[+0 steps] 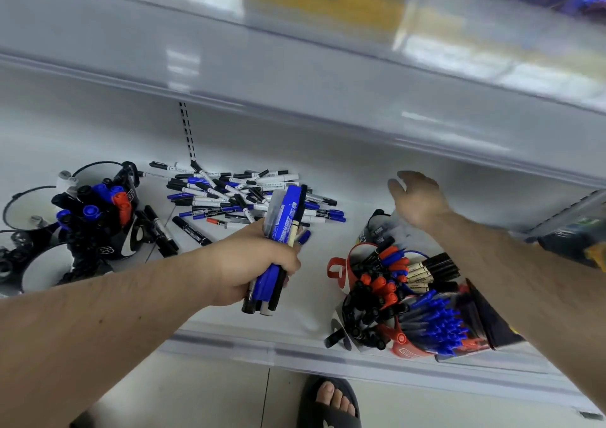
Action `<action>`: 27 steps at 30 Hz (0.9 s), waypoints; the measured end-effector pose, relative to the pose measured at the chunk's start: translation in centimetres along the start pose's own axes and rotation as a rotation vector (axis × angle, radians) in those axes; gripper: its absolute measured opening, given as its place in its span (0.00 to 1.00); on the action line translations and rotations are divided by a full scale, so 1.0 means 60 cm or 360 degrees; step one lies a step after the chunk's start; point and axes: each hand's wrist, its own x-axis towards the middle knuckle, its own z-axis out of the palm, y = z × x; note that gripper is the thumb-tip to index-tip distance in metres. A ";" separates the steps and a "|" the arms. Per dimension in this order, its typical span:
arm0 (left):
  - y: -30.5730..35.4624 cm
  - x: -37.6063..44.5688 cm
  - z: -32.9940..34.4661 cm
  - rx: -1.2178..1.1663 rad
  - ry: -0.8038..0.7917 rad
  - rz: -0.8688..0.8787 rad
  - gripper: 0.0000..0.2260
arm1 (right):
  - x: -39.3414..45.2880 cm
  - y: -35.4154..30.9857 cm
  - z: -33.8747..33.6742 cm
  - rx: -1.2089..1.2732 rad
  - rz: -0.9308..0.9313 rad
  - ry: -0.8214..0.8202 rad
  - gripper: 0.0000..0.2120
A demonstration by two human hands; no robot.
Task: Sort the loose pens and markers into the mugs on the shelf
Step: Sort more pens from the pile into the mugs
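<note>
Head view of a white metal shelf (328, 178) beneath a second, blurred shelf. The left hand (252, 260) is curled round a bundle of blue and black markers (278, 250), held roughly upright above the shelf's front half, the caps projecting above the fist and the barrels below it. The right hand (418, 198) hovers over the right part of the shelf with its fingers relaxed and spread, holding nothing; it is motion-blurred.

Behind the left hand lies a loose heap of thin pens with black, blue and red caps (242, 191), spread flat on the shelf. Just left of the heap, three thick black markers (170, 227) lie apart on the shelf.

At the far left stands a black mug packed with blue, black and red markers (98, 218), with white-lined black mugs (29, 208) beside it. At the right front stands a red mug filled with red- and black-capped markers (377, 283); touching it in front is a red mug of blue-capped pens (433, 329), tilted toward the shelf edge. A dark box (492, 322) stands just to their right.

On the tiled floor below, a foot in a dark sandal (331, 401) shows.
</note>
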 end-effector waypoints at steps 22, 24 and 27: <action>0.028 -0.186 -0.032 0.0205 -0.0401 0.0349 0.15 | -0.386 -0.318 -0.052 0.1026 0.0051 -0.0106 0.13; 0.028 -0.192 -0.043 0.0157 -0.0400 0.0285 0.10 | -0.397 -0.320 -0.055 0.1320 0.0123 -0.0138 0.11; 0.031 -0.203 -0.054 -0.0014 -0.0308 0.0224 0.04 | -0.404 -0.328 -0.056 0.1916 0.0260 -0.0251 0.07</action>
